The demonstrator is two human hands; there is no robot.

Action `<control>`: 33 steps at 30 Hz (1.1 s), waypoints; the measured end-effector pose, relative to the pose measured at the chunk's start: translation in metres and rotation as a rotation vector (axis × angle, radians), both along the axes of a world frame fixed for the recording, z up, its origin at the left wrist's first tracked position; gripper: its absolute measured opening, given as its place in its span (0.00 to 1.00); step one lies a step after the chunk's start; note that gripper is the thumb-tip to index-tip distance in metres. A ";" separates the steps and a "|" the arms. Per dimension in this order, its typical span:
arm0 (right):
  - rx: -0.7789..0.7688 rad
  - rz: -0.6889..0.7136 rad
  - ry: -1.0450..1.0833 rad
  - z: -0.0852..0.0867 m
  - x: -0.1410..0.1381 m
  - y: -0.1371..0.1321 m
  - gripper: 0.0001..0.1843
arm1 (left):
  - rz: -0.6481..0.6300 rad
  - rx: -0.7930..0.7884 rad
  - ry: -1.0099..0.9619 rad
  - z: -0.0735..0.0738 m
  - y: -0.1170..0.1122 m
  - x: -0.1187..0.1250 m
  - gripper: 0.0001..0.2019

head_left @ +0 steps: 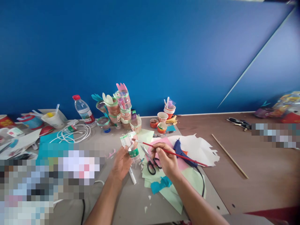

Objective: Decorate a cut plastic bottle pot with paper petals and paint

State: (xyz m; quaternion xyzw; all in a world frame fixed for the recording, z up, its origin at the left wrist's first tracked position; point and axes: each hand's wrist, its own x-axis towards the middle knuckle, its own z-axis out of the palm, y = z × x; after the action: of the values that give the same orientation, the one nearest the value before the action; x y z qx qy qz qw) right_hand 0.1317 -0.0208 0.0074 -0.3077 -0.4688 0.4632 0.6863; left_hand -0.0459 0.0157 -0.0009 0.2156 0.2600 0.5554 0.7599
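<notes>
My left hand (122, 161) is wrapped round a small cut plastic bottle (134, 153) with a green label and pale paper at its top. My right hand (167, 157) pinches a red-handled paintbrush (147, 144), its bristles at the bottle's upper part; whether they touch is too small to tell. Beneath the right hand lie black-handled scissors (151, 167) on pale green paper (173, 198). A blue glue gun (182, 152) rests just right of that hand, over white paper (206, 150). Under the left hand is a white marker (132, 176).
Decorated bottle pieces (114, 114) stand stacked by the blue wall, beside a red-capped water bottle (83, 109). Paper cups (162, 117) are grouped behind the papers. A coiled white cable (77, 132) lies left, a wooden stick (229, 156) right. Someone's blurred shape is at left.
</notes>
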 end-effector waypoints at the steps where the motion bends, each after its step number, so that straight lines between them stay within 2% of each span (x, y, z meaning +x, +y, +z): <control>1: -0.002 -0.004 0.010 -0.001 0.000 0.001 0.06 | -0.009 0.022 0.005 -0.001 0.000 0.000 0.08; 8: -0.099 -0.021 0.067 0.005 0.002 0.000 0.06 | -0.005 0.095 0.031 0.002 0.000 0.001 0.07; 14: -0.086 -0.046 0.102 0.008 0.001 0.003 0.06 | -0.018 0.165 0.049 0.007 -0.001 0.004 0.10; 21: -0.112 -0.050 0.112 0.007 0.002 0.003 0.06 | 0.034 0.134 0.056 0.006 -0.001 0.004 0.16; 28: -0.118 -0.065 0.051 0.002 0.004 0.003 0.05 | 0.065 0.113 0.091 0.007 -0.002 0.004 0.14; 33: -0.071 -0.047 0.006 0.006 0.003 0.001 0.07 | 0.053 0.124 0.109 0.006 -0.002 0.004 0.08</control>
State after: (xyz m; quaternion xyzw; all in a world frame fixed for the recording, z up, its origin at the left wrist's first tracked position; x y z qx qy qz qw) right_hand 0.1348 -0.0201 0.0134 -0.3415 -0.4424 0.4642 0.6871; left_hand -0.0419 0.0140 0.0050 0.2852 0.2716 0.5779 0.7148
